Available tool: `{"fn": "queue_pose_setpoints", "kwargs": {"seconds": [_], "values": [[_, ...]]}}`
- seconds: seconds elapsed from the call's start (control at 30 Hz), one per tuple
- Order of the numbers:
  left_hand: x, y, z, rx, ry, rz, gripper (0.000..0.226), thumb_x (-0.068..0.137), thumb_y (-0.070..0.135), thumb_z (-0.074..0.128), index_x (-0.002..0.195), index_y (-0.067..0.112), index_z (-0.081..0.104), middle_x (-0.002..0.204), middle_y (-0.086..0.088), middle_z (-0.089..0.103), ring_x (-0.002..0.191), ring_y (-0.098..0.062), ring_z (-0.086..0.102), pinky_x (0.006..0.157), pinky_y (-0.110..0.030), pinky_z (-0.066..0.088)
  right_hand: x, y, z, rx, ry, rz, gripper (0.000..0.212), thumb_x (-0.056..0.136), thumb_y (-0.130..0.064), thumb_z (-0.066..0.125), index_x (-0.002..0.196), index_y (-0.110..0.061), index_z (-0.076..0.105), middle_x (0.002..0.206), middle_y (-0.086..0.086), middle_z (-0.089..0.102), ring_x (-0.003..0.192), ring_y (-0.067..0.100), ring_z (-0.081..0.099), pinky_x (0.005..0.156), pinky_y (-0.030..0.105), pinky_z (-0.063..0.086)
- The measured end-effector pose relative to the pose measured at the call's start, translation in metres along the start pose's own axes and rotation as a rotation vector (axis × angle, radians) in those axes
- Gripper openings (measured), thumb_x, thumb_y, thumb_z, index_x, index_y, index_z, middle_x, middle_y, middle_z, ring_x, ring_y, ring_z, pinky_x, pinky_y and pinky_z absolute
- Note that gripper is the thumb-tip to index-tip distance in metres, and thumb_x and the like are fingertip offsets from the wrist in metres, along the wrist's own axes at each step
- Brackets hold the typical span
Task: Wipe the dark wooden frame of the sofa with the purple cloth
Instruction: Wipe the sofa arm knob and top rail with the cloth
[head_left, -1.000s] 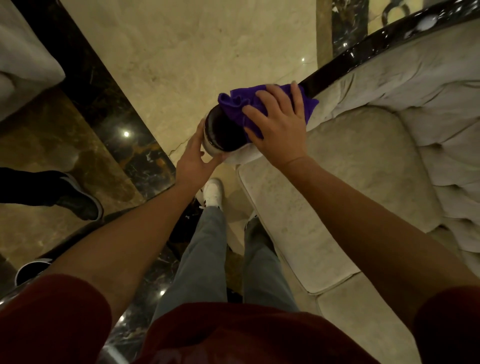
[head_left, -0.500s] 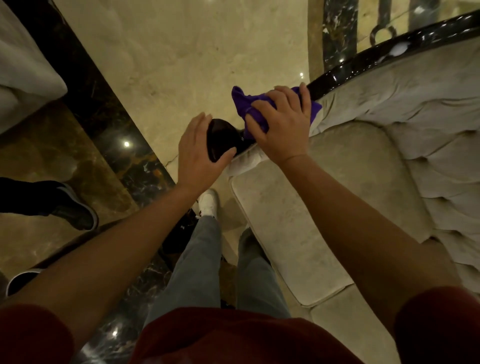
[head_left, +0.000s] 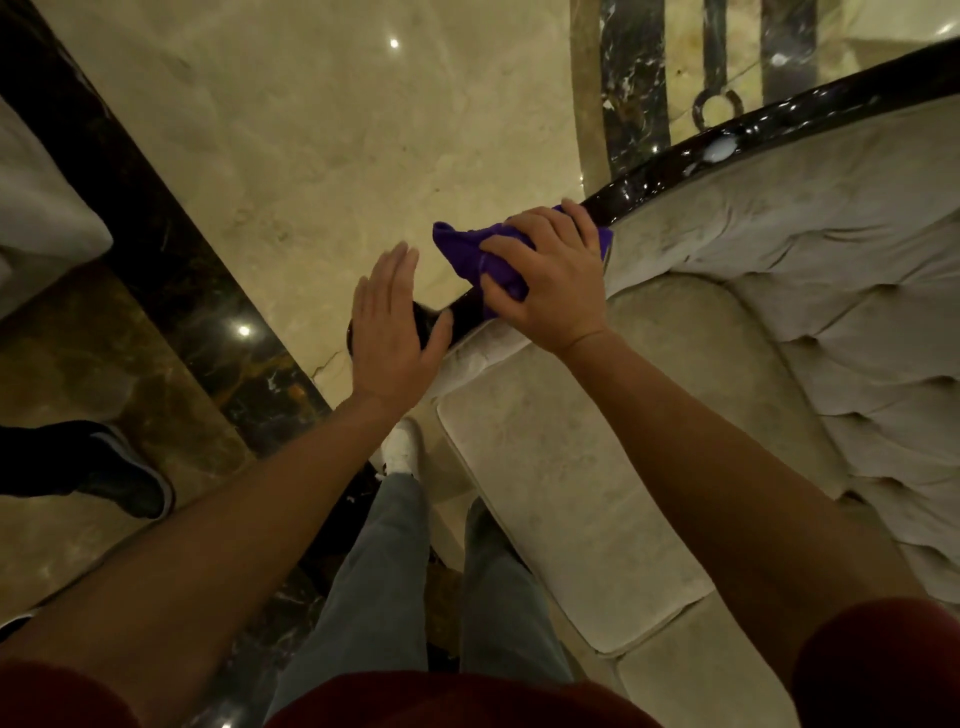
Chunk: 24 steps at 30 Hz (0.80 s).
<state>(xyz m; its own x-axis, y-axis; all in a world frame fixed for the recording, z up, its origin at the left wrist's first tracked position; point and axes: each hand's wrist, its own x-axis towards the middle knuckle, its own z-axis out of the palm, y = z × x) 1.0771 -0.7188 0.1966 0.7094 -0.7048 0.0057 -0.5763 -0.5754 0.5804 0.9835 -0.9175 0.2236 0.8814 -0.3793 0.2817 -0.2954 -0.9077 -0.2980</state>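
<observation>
Head view, looking down over the arm of a pale upholstered sofa (head_left: 597, 467). The right hand (head_left: 550, 280) is closed over the bunched purple cloth (head_left: 467, 254), its fingers (head_left: 519, 234) curled across the top and the thumb side tucking the fabric against the dark wooden frame (head_left: 727, 140). The cloth sits on the frame rail just above the rounded front end of the arm, touching the wood, with a loose fold projecting toward the marble floor (head_left: 337, 130). The left hand (head_left: 395, 332) lies flat and spread, fingers extended and together, holding nothing; its palm covers the rounded end of the frame, though actual contact cannot be confirmed. The glossy rail curves away to the upper right along the tufted backrest, where a pale smear (head_left: 719, 150) lies on the wood. A dark shoe (head_left: 119, 478) of another person stands on the floor at the left, well apart from the sofa.

Step in hand, as judged: wiping the lower section of the arm rail, with the left hand apparently bracing. Most of the visible rail appears yet to be wiped. The next move calls for drawing the cloth up along the curve under steady pressure, keeping the fabric on the wood and off the upholstery, as far as the smear.
</observation>
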Motion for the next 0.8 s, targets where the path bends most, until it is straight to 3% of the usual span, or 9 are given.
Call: {"fn": "queue_pose_setpoints", "kwargs": {"seconds": [0.17, 0.37, 0.63, 0.8], "values": [[0.042, 0.044, 0.027, -0.112, -0.02, -0.102, 0.068, 0.108, 0.048, 0.036, 0.161, 0.006, 0.028, 0.167, -0.015, 0.033, 0.154, -0.029, 0.033, 0.124, -0.045, 0.031, 0.01, 0.014, -0.009, 0.001, 0.016, 0.029, 0.032, 0.09, -0.042, 0.071, 0.112, -0.019, 0.079, 0.115, 0.006, 0.074, 0.113, 0.029, 0.066, 0.117, 0.055, 0.037], [0.043, 0.049, 0.044, 0.061, -0.012, -0.172, 0.077, 0.106, 0.061, 0.018, 0.16, 0.008, 0.031, 0.166, -0.015, 0.035, 0.149, -0.03, 0.041, 0.119, -0.046, 0.035, 0.024, 0.04, -0.017, -0.019, 0.062, 0.091, 0.029, 0.089, -0.037, 0.072, 0.108, -0.016, 0.079, 0.111, 0.009, 0.074, 0.108, 0.032, 0.067, 0.112, 0.056, 0.042], [0.043, 0.05, 0.048, 0.071, -0.011, -0.186, 0.074, 0.106, 0.06, 0.02, 0.153, 0.008, 0.041, 0.157, -0.015, 0.048, 0.141, -0.033, 0.049, 0.11, -0.051, 0.042, 0.05, 0.099, -0.035, -0.054, 0.074, 0.221, 0.03, 0.092, -0.038, 0.068, 0.108, -0.014, 0.078, 0.109, 0.012, 0.073, 0.103, 0.036, 0.066, 0.105, 0.054, 0.045], [0.044, 0.052, 0.048, 0.073, -0.022, -0.181, 0.073, 0.106, 0.06, 0.021, 0.153, 0.007, 0.04, 0.156, -0.017, 0.048, 0.136, -0.037, 0.052, 0.107, -0.053, 0.044, 0.053, 0.109, -0.035, -0.078, 0.091, 0.199, 0.031, 0.093, -0.038, 0.065, 0.11, -0.014, 0.077, 0.107, 0.013, 0.072, 0.102, 0.035, 0.066, 0.105, 0.053, 0.045]]}}
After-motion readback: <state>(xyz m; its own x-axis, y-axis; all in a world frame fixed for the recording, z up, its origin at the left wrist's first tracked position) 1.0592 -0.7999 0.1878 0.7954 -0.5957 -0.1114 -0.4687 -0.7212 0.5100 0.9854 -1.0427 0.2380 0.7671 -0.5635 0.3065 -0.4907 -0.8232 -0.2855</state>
